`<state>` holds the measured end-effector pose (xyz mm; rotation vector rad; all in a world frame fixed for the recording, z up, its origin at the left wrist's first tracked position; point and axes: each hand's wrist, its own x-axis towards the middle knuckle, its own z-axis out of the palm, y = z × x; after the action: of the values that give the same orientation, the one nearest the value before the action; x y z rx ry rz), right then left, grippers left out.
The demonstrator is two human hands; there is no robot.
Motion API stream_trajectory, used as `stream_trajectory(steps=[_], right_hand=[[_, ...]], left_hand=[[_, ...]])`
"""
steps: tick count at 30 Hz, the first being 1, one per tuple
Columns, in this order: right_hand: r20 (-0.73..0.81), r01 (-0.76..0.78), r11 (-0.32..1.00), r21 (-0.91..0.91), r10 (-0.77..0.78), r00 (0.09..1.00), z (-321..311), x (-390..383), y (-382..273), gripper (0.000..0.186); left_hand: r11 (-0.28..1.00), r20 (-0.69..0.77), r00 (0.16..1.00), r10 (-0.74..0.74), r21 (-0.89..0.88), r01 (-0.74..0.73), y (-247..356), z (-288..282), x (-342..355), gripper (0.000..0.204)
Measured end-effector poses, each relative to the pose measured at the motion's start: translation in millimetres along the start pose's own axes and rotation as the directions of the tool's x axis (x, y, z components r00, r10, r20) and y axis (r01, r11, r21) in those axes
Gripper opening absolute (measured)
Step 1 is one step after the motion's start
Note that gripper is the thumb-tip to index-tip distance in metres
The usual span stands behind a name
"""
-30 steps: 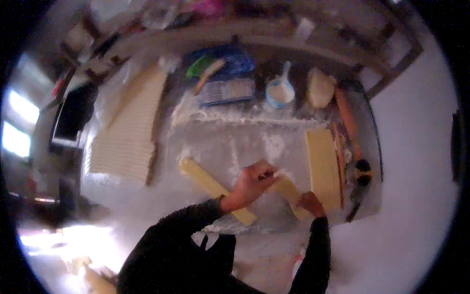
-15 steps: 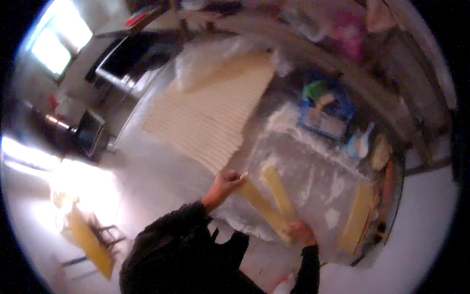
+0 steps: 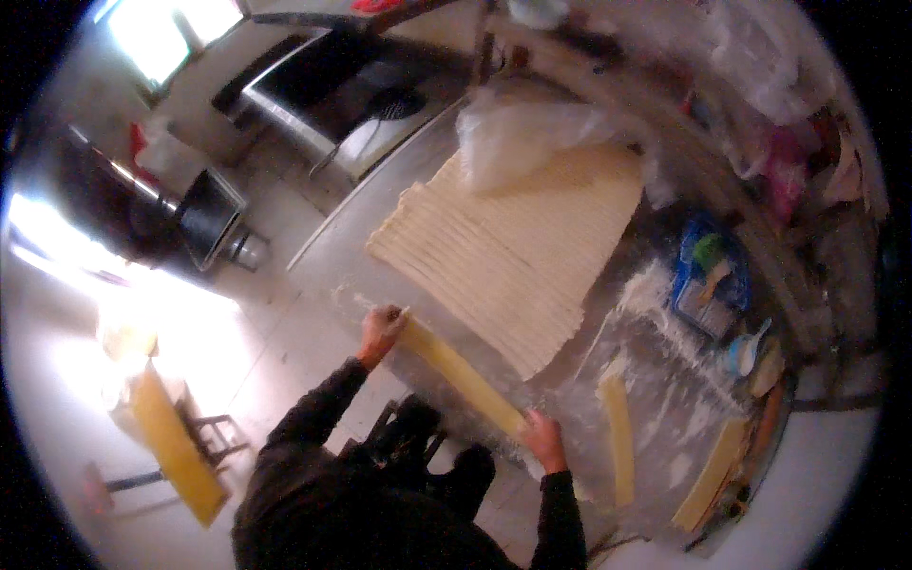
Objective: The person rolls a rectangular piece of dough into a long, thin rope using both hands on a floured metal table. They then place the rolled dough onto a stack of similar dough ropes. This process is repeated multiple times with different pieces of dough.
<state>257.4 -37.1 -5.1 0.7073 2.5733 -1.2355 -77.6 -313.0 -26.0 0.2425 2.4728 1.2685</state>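
A long pale-yellow strip of dough is stretched between my two hands above the floured metal table. My left hand grips its far-left end and my right hand grips its near end. The strip runs alongside the near edge of a big sheet of several dough strips laid side by side on the table. Both sleeves are dark.
Another dough strip and a wider one lie on the flour to the right. A clear plastic bag rests on the dough sheet. A blue tray, a scoop and a rolling pin sit at the right. A yellow stool stands lower left.
My view has swung left. Both hands have carried the dough strip leftward from the floured patch to the near edge of the laid-out dough sheet.
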Motion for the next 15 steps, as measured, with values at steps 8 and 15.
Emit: stream_trajectory(steps=[8, 15], right_hand=[[-0.084, 0.040, 0.959, -0.281, -0.067, 0.994, 44, 19, -38, 0.063], [-0.263, 0.200, 0.894, -0.400, -0.321, 0.910, 83, 9, -5, 0.062]], left_hand=[[0.490, 0.414, 0.613, 0.673, 0.371, -0.789, -16, 34, -25, 0.050], [0.386, 0.609, 0.428, 0.668, 0.208, -0.899, -12, 42, -2, 0.061]])
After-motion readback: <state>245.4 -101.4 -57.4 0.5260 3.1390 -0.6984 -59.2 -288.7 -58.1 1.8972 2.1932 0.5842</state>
